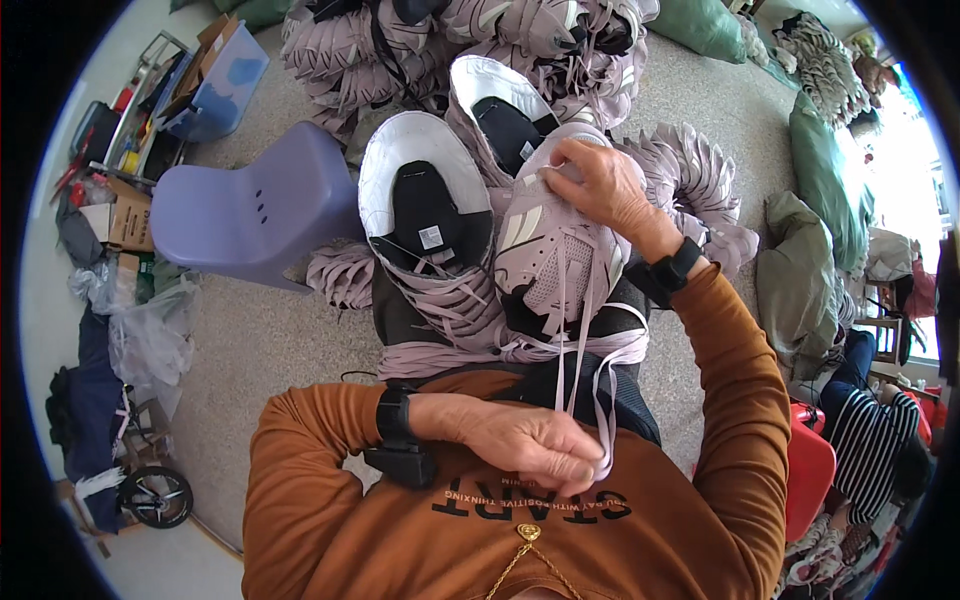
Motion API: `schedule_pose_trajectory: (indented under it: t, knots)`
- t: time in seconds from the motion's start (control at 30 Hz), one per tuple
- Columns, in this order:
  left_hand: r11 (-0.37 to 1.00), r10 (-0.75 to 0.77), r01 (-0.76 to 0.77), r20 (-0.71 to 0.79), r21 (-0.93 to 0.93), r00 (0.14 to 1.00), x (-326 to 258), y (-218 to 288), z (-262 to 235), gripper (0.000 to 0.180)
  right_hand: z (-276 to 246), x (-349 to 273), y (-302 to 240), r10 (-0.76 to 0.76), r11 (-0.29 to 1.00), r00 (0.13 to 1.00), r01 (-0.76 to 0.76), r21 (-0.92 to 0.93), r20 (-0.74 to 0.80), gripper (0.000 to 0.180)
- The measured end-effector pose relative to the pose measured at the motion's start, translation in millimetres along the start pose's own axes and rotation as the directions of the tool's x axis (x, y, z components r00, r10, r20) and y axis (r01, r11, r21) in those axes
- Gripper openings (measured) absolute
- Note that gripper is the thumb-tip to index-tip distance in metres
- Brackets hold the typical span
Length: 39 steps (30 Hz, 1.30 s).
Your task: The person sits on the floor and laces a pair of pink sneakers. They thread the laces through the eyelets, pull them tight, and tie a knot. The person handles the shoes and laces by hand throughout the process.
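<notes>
A pale mauve sneaker upper (548,262) with a mesh toe lies across my lap, its toe toward me. My right hand (605,190) is closed at the far part of this upper, thumb and fingers pinched on it. Pale mauve shoelaces (572,372) run from the upper down to my left hand (548,452). That hand is held near my chest, its fingers closed round the lace ends. Left of the held upper sits a nested stack of uppers (428,225) with white lining and a black inside. Another white-lined upper (500,105) lies just beyond.
Piled bundles of mauve uppers (590,65) stand at the far side, and another bundle (700,190) lies right. A purple plastic chair (250,205) is at the left, a blue bin (215,85) behind it. Green sacks (830,180) and a red chair (808,470) stand right.
</notes>
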<state>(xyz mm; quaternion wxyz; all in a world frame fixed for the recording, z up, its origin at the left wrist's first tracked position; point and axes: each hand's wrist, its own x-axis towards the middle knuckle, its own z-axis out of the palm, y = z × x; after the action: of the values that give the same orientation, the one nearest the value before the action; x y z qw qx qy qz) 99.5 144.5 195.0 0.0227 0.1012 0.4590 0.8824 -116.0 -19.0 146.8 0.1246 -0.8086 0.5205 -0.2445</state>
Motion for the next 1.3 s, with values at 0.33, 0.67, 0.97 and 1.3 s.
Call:
schedule_pose_trajectory:
  t: [0.33, 0.67, 0.97, 1.3]
  knots:
    - [0.655, 0.524, -0.468, 0.090, 0.593, 0.847, 20, 62, 13, 0.013, -52, -123, -12, 0.402, 0.684, 0.915, -0.331, 0.650, 0.043, 0.012]
    - [0.485, 0.493, -0.377, 0.109, 0.789, 0.863, 28, 65, 12, 0.011, -19, -147, -75, 0.164, 0.496, 0.959, -0.283, 0.821, 0.231, 0.041]
    - [0.351, 0.117, 0.335, -0.395, 0.875, 0.911, -20, 85, -7, 0.017, -19, -162, -72, -0.008, 0.740, 0.965, -0.171, 0.651, 0.263, 0.025]
    - [-0.079, 0.644, 0.555, -0.383, 0.828, 0.663, -4, 17, -78, 0.026, -22, -181, -79, 0.203, 0.578, 0.979, -0.139, 0.804, 0.024, 0.012]
